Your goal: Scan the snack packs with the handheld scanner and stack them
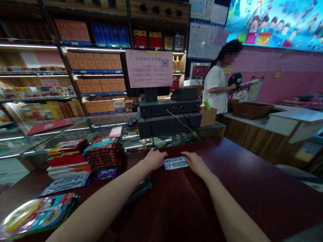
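A small blue-and-white printed packet [176, 163] with a shiny wrapper lies flat at the far part of the dark red table [181, 205]. At its left end my left hand [154, 158] is closed, thumb towards the packet. The right end is pinched by my right hand [197, 163], its fingers partly hidden. Below my left forearm sits a dark handheld device [140, 191], partly covered, resembling a scanner. To the left are a larger blue-and-white packet [67, 184], a purple packet [107, 173] and a stack of dark red packets [104, 154].
A colourful plastic-wrapped package [40, 215] lies at the near left, beside a pile of red and white packs [68, 159]. Beyond the table stand a glass counter [83, 129] and a dark register [170, 109] with cables. A co-worker [215, 85] stands at the right back.
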`<action>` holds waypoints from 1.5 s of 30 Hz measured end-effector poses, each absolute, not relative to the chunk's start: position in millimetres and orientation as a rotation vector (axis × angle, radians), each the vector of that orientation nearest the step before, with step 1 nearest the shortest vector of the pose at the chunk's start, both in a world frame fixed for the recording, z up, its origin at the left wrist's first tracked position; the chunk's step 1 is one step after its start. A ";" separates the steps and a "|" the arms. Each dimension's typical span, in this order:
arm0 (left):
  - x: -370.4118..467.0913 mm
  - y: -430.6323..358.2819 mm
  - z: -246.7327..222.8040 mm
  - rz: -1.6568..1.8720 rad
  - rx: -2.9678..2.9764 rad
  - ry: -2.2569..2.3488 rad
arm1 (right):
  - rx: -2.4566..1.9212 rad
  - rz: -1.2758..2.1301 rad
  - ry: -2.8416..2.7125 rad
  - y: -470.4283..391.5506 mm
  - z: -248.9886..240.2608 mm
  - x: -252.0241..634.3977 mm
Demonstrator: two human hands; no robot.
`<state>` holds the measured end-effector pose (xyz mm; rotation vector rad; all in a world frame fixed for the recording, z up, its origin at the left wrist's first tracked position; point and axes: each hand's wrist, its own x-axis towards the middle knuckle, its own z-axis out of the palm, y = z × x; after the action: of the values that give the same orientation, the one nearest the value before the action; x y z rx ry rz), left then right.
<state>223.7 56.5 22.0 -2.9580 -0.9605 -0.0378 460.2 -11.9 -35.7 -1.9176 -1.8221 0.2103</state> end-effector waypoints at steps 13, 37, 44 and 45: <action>231.1 54.4 26.1 -0.111 -3.033 -1.033 | -1.819 0.247 -1.794 -12.9 -31.3 469.4; 118.1 48.2 71.7 -0.928 -3.129 -1.355 | -1.191 0.662 -1.547 -18.7 -16.2 393.1; 58.9 39.4 74.0 -1.233 -3.110 -1.505 | -1.049 0.502 -1.708 -21.9 -0.3 342.9; 51.2 37.8 73.5 -1.277 -3.109 -1.521 | -1.020 0.462 -1.722 -22.4 2.3 336.8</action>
<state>51.2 37.8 73.5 -3.1086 -1.5214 -1.2775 336.8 -22.4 2.3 -1.0203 -1.7222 0.4616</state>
